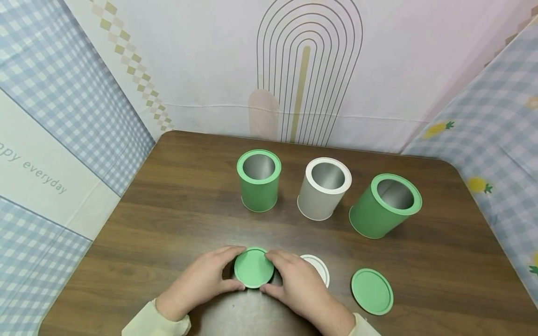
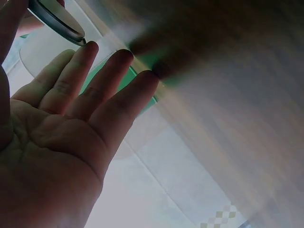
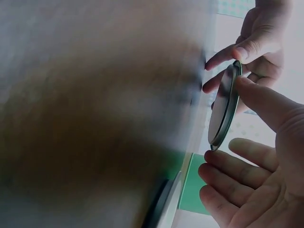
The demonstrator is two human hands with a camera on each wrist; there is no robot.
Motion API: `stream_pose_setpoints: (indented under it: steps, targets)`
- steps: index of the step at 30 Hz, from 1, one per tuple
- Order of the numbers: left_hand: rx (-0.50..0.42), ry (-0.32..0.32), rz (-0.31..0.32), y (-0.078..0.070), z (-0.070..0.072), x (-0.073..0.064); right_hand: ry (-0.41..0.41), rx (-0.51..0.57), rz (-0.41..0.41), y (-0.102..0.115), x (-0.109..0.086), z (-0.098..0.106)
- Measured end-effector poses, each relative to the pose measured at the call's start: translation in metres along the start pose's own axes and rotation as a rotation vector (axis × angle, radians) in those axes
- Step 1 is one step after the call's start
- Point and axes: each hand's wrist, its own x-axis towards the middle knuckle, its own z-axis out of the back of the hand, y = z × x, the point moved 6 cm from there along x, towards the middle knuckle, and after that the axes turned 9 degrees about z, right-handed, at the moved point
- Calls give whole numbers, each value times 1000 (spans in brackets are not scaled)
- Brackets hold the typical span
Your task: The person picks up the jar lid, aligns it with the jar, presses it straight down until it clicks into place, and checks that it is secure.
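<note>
A round green lid (image 1: pixel 254 268) is held level by its rim between both hands, a little above the table in the wrist views. My left hand (image 1: pixel 206 280) grips its left edge with thumb and fingertips. On the opposite edge, my right hand (image 1: pixel 300 282) pinches it the same way. The lid's underside (image 3: pixel 223 107) shows a raised inner ring in the right wrist view. Partly hidden behind my right hand lies a white lid (image 1: pixel 322 269). Farther right, a second green lid (image 1: pixel 372 291) lies flat on the table.
Three open cans stand in a row beyond the hands: a green can (image 1: pixel 259 195) at left, a white can (image 1: pixel 317 204) in the middle, a larger-looking green can (image 1: pixel 371 214) at right. The brown wooden table (image 1: pixel 168 210) ends at a patterned cloth backdrop (image 1: pixel 201 60).
</note>
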Motion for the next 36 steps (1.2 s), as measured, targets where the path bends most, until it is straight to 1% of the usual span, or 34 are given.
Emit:
stream_pose_setpoints:
  steps: [7,15,18,21,29,33,36]
  targets:
    - [-9,-6,2,-1,1,0,-13,-4,-10,-1,0,1]
    - [-13,-24,38,3,-1,1,-60,-28,-7,-2,0,1]
    - [-15,-44,25,3,1,1,-93,-22,-6,-2,0,2]
    - [-9,-77,9,2,4,1,-128,-16,-2,-3,0,4]
    - [-22,-156,-25,1,8,2,-185,15,4,-5,1,8]
    - [-26,-176,-39,-1,9,4,-200,26,9,-6,2,10]
    - [-35,-182,-47,-3,11,6,-201,41,-2,-8,3,12]
